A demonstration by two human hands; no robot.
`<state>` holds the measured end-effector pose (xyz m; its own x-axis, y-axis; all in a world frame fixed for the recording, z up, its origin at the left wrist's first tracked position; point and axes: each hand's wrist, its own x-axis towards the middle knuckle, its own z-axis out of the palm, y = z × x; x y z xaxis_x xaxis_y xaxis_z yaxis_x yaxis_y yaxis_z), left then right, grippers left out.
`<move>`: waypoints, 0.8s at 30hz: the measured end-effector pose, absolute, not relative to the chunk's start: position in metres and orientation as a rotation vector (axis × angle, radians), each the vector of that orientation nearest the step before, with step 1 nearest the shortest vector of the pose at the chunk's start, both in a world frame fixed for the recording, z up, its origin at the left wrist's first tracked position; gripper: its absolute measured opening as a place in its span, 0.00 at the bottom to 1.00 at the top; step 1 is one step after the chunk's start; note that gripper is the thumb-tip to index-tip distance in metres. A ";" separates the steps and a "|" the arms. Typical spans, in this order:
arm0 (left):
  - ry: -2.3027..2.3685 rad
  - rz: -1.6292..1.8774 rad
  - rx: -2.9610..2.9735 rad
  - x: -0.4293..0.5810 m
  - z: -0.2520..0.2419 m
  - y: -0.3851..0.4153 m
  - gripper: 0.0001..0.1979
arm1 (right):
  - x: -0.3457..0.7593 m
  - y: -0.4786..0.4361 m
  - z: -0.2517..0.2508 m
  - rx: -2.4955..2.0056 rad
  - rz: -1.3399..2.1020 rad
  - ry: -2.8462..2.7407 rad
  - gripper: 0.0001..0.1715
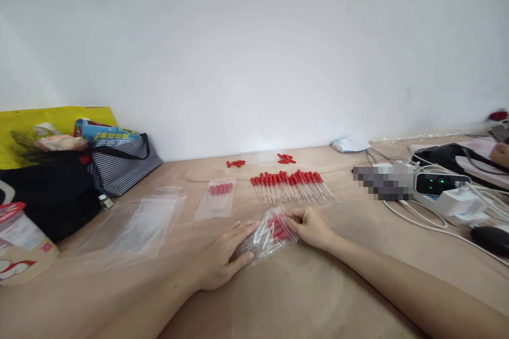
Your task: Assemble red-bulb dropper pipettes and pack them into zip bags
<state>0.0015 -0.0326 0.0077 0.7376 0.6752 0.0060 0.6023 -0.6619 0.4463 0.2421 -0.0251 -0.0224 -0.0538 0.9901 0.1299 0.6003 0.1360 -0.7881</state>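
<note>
Red bulbs [285, 176], dk/wht striped bag [121, 169]

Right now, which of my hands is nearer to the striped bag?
Left. The left hand is right of the striped bag and closer to you, at the left end of the clear bag; the right hand is farther right, pinching that bag's right end.

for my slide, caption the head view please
Right hand pinches a clear bag of red pieces, left hand at its other end, before a row of red-topped droppers.

Homelike setting: tabletop [358, 238], 1 striped bag [123, 169]
</note>
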 end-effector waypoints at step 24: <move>0.778 0.233 2.577 -0.002 0.005 -0.026 0.18 | 0.242 0.072 0.001 -2.047 0.184 -1.761 0.13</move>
<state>-0.0024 -0.0259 0.0054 0.8280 0.5597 0.0340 0.4865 -0.7471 0.4529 0.2424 0.0721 0.0014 0.1839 0.9671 0.1758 0.9097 -0.0997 -0.4030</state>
